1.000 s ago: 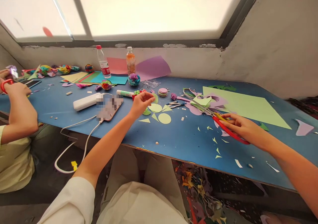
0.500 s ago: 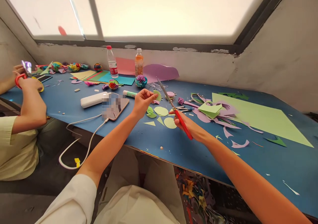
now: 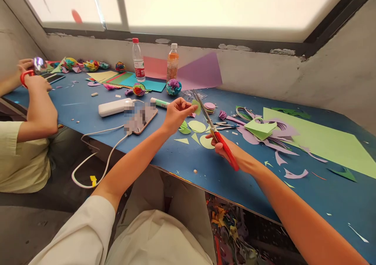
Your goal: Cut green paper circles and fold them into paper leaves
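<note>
left hand [image 3: 179, 115] pinching a green paper circle [image 3: 199, 107] above a blue table [image 3: 176, 159] — right hand [image 3: 237, 149] closed round red-handled scissors [image 3: 215, 130], blades near the circle, two pale discs [image 3: 197, 126] below

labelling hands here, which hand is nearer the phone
Left. The left hand, pinching green paper, is just right of the phone; the right hand, holding the scissors, is farther right, beyond the left.
</note>
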Demonstrator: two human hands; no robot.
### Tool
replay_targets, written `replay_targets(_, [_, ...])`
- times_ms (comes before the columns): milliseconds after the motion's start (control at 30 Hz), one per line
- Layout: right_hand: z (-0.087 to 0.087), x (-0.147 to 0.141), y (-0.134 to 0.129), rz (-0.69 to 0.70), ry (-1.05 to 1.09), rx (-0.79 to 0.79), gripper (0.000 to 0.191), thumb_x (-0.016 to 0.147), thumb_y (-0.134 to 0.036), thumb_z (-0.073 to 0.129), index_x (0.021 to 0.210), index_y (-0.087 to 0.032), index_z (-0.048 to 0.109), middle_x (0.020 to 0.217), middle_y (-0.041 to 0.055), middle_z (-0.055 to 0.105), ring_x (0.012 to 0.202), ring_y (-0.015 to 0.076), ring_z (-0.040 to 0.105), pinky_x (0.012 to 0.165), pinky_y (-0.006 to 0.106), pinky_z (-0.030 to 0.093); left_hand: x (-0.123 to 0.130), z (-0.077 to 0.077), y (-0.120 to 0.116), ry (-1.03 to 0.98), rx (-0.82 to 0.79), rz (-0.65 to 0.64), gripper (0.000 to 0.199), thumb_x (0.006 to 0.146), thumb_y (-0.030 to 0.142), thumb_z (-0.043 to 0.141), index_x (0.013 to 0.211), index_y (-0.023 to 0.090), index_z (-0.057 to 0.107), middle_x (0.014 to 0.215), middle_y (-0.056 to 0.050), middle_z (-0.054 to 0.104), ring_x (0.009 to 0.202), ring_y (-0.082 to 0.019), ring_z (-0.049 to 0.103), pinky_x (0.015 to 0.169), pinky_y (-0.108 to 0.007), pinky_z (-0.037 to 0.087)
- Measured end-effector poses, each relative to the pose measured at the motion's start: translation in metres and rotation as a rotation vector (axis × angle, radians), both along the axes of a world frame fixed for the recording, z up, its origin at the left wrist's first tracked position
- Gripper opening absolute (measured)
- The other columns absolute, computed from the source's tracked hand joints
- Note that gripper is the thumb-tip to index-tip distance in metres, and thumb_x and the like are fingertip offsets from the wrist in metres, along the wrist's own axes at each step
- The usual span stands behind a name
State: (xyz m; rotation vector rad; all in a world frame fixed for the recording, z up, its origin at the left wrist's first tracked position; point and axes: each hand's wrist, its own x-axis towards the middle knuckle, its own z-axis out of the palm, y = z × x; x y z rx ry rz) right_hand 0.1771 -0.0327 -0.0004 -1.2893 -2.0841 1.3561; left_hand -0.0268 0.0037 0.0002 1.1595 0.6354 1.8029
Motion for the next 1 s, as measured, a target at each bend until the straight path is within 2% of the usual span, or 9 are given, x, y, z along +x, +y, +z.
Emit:
replay_targets(233, [0.002,0.001,-0.002,-0.004,-0.04,0.011,0.063,0.073,-0.07,0.044,0.115,-0.023,0.045,0.065,-0.004,0.033,0.053,0.0116,0.029,0.05,0.027,0.028,0.0,0.003,-0.001,-0.014,-0.051,0.026,0.05,0.056,0.031,0.081,0.058,0.016,0.033,0.057,0.008,0.055,0.05,-0.002,0.051,0.053,-0.017,0.047])
replay_targets(467, [-0.002,0.006,0.0,0.05,-0.039,0.017,0.073,0.071,-0.076,0.043,0.12,-0.021,0.044,0.064,-0.005,0.031,0.052,0.011,0.027,0.048,0.026,0.026,0.0,0.002,-0.001,0.007,-0.058,0.032,0.051,0.057,0.032,0.08,0.058,0.017,0.031,0.058,0.008,0.055,0.05,-0.002,0.053,0.054,-0.018,0.047])
replay_targets(667, [-0.008,0.012,0.004,0.049,-0.07,0.029,0.057,0.078,-0.063,0.046,0.122,-0.026,0.044,0.068,-0.0034,0.038,0.054,0.0112,0.031,0.047,0.025,0.03,0.001,0.001,-0.002,-0.029,-0.046,0.072,0.051,0.059,0.029,0.079,0.057,0.017,0.03,0.056,0.008,0.05,0.051,-0.003,0.05,0.056,-0.019,0.047])
replay_targets(767, [-0.01,0.012,0.004,0.032,-0.043,-0.006,0.056,0.078,-0.061,0.048,0.121,-0.027,0.045,0.067,-0.0041,0.037,0.052,0.0101,0.03,0.046,0.024,0.029,0.0,0.001,-0.002,-0.029,-0.043,0.071,0.051,0.06,0.029,0.079,0.057,0.018,0.029,0.054,0.009,0.047,0.051,-0.003,0.049,0.056,-0.02,0.047])
replay_targets(1000, [0.001,0.0,-0.002,-0.095,-0.029,-0.064,0.053,0.07,-0.056,0.058,0.112,-0.024,0.05,0.068,-0.0037,0.037,0.053,0.0096,0.031,0.047,0.024,0.03,0.0,0.002,-0.002,0.017,-0.044,0.058,0.052,0.057,0.034,0.079,0.058,0.017,0.03,0.056,0.008,0.052,0.051,-0.003,0.052,0.055,-0.019,0.046])
